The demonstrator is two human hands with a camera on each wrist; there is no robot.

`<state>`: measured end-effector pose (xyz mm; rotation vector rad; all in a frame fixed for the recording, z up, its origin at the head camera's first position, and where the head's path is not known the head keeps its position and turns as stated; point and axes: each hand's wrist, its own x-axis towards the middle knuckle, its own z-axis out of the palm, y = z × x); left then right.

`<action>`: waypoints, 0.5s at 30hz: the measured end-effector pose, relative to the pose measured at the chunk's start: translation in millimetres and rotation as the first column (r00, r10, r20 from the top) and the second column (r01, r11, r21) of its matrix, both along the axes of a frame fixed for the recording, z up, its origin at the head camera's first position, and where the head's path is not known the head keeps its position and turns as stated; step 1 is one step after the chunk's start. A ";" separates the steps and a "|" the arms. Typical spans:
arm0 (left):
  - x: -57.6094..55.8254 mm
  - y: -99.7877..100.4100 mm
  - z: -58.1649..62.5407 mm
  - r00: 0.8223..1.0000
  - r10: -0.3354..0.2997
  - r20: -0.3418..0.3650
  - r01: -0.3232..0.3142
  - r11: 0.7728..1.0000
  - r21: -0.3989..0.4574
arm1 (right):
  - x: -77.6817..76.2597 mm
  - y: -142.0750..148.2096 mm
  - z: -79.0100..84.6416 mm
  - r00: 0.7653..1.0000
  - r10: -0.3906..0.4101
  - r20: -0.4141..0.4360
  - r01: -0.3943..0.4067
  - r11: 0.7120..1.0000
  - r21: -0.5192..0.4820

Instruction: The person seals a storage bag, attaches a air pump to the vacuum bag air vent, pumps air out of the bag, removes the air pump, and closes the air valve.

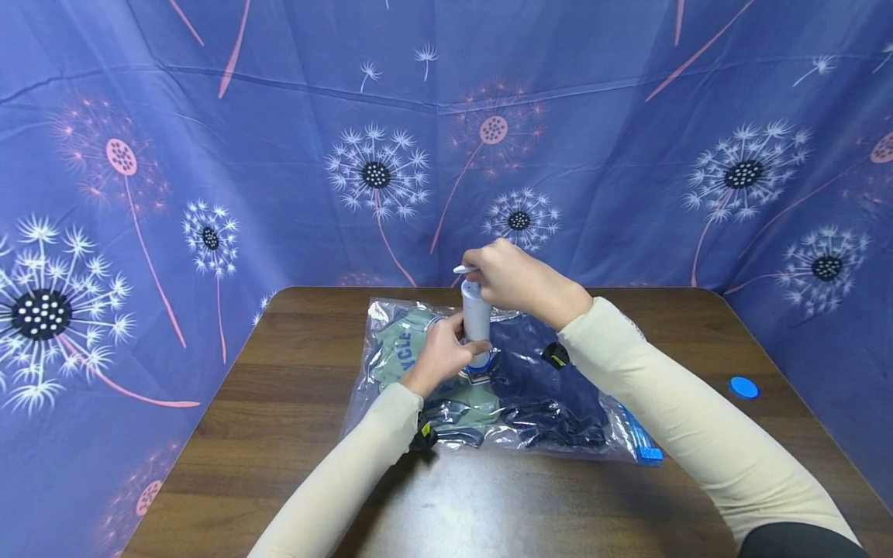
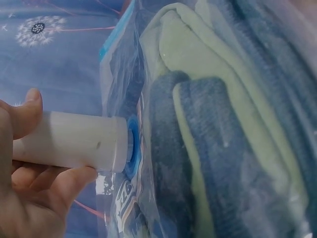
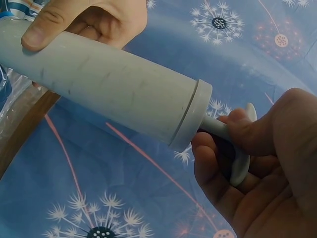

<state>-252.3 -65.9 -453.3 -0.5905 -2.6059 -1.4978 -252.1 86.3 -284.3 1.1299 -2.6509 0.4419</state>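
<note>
A white hand pump (image 1: 477, 319) stands upright over the blue valve (image 2: 132, 148) of a clear vacuum storage bag (image 1: 357, 395). My left hand (image 1: 444, 349) grips the pump's barrel low down, thumb and fingers on opposite sides. My right hand (image 1: 519, 280) holds the T-shaped handle (image 3: 241, 168) at the top, fingers curled around it. A short length of the rod shows between handle and barrel in the right wrist view. Inside the bag lie a folded light green garment (image 1: 399, 341) and dark blue clothes (image 1: 526, 364).
A round blue cap (image 1: 743, 387) lies on the brown wooden table (image 1: 279, 403) to the right. The bag's blue zip slider (image 1: 650, 454) is at its near right corner, under the right forearm. Behind the table hangs a blue dandelion-print cloth (image 1: 593, 116).
</note>
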 end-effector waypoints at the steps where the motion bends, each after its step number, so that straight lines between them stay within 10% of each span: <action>1: -0.3 0.2 -0.2 1.000 0.000 -0.001 0.000 1.000 0.001 | 0.1 0.2 -0.3 1.000 0.000 -0.007 0.000 1.000 -0.003; 15: 0.1 0.3 -1.7 1.000 -0.005 -0.003 0.005 1.000 0.002 | -0.3 1.6 -4.0 0.999 0.022 -0.034 -0.023 1.000 -0.021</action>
